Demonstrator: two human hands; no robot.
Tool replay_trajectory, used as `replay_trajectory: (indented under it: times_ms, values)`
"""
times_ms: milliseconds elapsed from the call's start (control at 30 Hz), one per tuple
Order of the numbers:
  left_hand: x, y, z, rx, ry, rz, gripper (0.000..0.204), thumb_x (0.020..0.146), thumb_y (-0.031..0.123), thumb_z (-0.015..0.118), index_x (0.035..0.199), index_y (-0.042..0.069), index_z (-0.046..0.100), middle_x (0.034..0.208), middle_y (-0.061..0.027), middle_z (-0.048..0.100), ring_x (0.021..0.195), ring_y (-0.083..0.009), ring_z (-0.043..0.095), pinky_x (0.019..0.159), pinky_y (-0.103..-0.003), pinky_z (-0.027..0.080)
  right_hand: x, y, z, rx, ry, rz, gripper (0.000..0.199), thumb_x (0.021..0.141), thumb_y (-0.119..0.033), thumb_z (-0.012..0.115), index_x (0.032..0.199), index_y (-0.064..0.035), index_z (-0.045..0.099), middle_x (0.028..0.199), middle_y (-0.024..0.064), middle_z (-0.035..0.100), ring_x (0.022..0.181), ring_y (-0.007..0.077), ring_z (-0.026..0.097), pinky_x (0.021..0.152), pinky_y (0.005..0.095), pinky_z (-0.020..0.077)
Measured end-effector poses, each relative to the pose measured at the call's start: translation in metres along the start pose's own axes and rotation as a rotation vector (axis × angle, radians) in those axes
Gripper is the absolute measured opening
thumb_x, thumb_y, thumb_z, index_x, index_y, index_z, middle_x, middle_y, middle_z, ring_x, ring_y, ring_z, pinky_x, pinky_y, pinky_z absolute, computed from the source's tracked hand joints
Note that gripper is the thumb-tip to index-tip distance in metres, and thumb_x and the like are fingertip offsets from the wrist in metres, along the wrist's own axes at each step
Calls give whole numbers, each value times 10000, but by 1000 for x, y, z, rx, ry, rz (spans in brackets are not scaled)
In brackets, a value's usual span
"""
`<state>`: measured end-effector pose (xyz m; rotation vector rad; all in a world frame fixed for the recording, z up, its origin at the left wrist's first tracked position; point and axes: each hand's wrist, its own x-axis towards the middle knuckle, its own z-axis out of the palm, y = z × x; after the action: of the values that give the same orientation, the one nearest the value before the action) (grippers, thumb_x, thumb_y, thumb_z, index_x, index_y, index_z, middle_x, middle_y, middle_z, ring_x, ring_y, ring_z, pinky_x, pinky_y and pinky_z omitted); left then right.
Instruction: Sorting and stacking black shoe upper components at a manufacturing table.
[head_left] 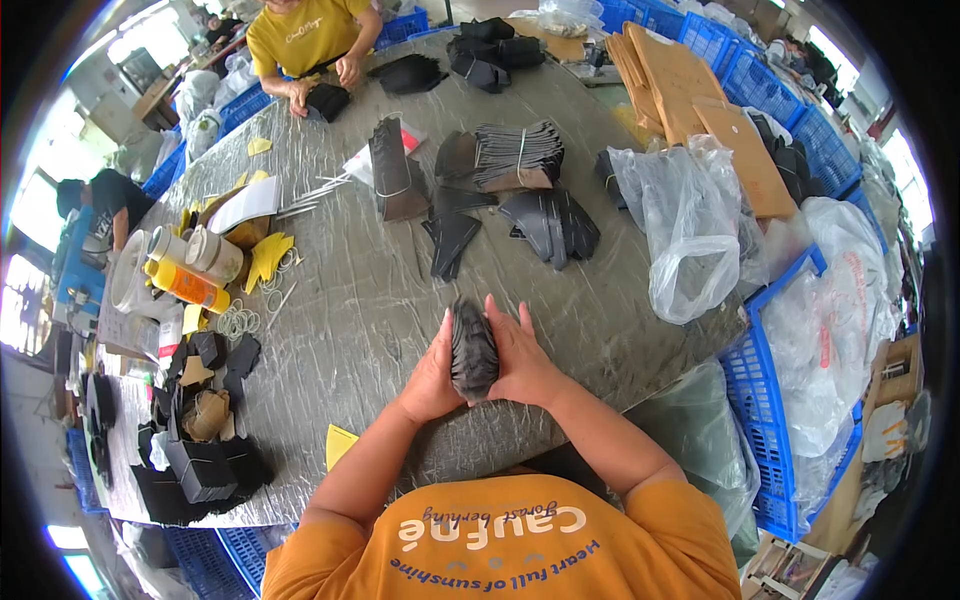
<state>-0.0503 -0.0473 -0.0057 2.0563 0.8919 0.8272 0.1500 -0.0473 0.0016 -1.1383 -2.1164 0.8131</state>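
Note:
Between my two palms stands a thick stack of dark grey cut pieces (474, 350), its layered edges facing up. My left hand (431, 372) presses against its left side, and my right hand (520, 355) grips its right side with fingers stretched forward. The stack is over the near part of the table. Beyond it lie loose black cut pieces (453, 240) and a pile of black pieces (553, 226). Farther back are a banded bundle of grey-edged pieces (518, 153) and a tall banded dark stack (396, 172).
A crumpled clear plastic bag (690, 235) lies right, beside brown cardboard (680, 80). A blue crate (765, 430) stands at the table's right edge. Left are a yellow bottle (185, 285), rubber bands (240, 318) and black scraps (200, 470). Across the table, a person in yellow (305, 40) handles black pieces.

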Motion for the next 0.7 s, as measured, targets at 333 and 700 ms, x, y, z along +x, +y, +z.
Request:
replay_trajectory:
  times_ms: [333,700]
  values:
    - [-1,-4,9,-134,-92,-40,1411,696,99,870,1455,102,-320,1551,-229,236,1421,-294,322,1190,-437,199,-9,-5,5,79,76,51,1509,468,-478,923,1525,-2,-43,1498,257,286,1412,425,253,1157,620,-7]
    - [-1,24,-3,99,-63,7,1401,594,126,915,1511,3,-137,1589,-266,81,1461,-382,210,1156,-429,295,-10,-8,6,137,107,58,1413,514,-405,926,1528,2,29,1468,226,369,1370,435,317,1153,614,70]
